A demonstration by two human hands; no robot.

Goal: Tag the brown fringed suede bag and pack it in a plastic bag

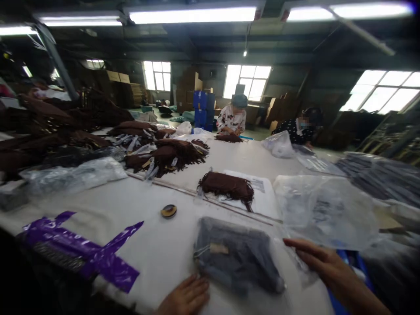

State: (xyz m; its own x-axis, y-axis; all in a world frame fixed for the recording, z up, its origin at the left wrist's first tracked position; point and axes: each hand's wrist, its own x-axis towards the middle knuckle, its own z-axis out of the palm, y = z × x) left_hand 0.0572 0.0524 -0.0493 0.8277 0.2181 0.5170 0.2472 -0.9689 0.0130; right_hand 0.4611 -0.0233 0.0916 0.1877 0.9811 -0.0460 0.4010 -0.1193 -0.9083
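Note:
A dark grey folded textile in a clear plastic bag [236, 251] lies on the white table in front of me, with a small tan label [218, 248] on its left part. My left hand [188, 294] rests flat by the bag's lower left corner, fingers stretched out. To the right of the bag, my right hand [323, 264] has its fingers extended and apart, over or against a loose flap of clear plastic; contact is hard to tell. Farther back, a brown fringed textile [226, 186] sits on white plastic packaging [267, 201].
Purple plastic [64, 236] lies at the left edge, and a small round tape roll [168, 211] near the middle. Brown fringed textiles [167, 153] are heaped behind. Clear bags [328, 210] and grey stacks [380, 173] fill the right. Two people [232, 116] work across the table.

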